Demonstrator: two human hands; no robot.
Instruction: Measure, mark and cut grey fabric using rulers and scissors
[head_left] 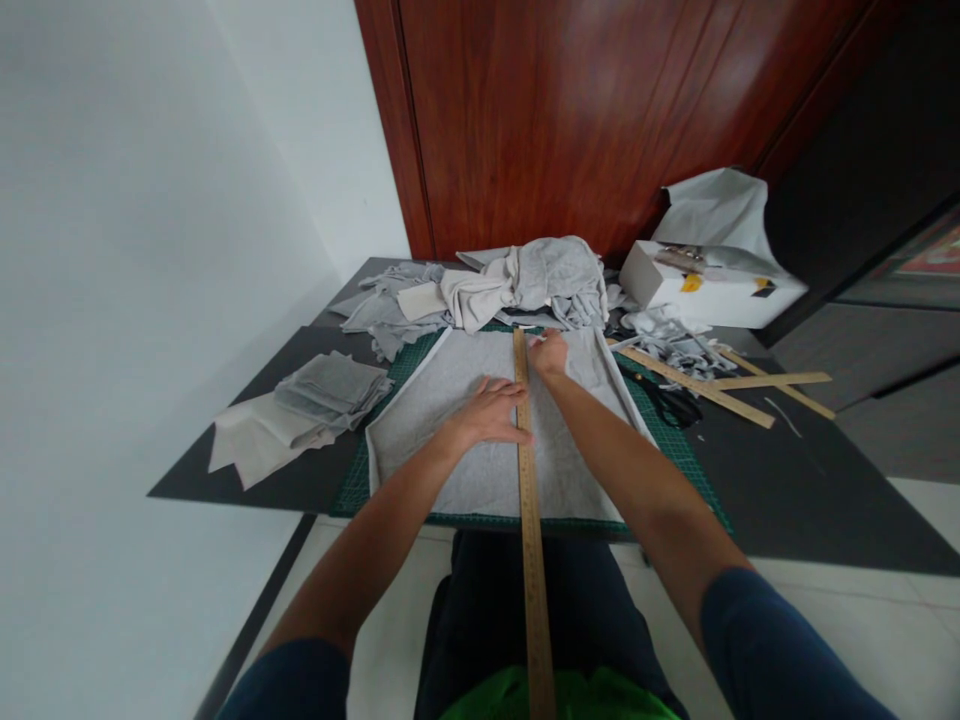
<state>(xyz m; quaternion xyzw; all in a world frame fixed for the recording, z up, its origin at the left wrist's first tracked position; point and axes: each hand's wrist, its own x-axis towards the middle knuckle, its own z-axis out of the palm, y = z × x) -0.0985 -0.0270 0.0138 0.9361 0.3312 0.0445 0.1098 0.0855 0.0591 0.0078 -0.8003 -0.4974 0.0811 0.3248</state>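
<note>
Across the dark table lies a light grey fabric piece (480, 470), spread flat with pale edges. A long wooden ruler (528, 480) runs front to back over it, its near end reaching past the table edge towards my body. My left hand (491, 412) lies on the ruler with fingers and thumb spread, pressing on its middle. My right hand (549, 354) is closed at the far end, just right of the ruler. A small pale tip shows at its fingers, too small to name. Under the fabric is a green cutting mat (679, 455).
Folded grey cloths (334, 388) lie left, and a heap of fabric (525, 280) lies at the back. To the right are black scissors (671, 402), crossed wooden rulers (720, 395), fabric scraps (667, 335) and a white box (712, 290). A wooden door (585, 120) stands behind.
</note>
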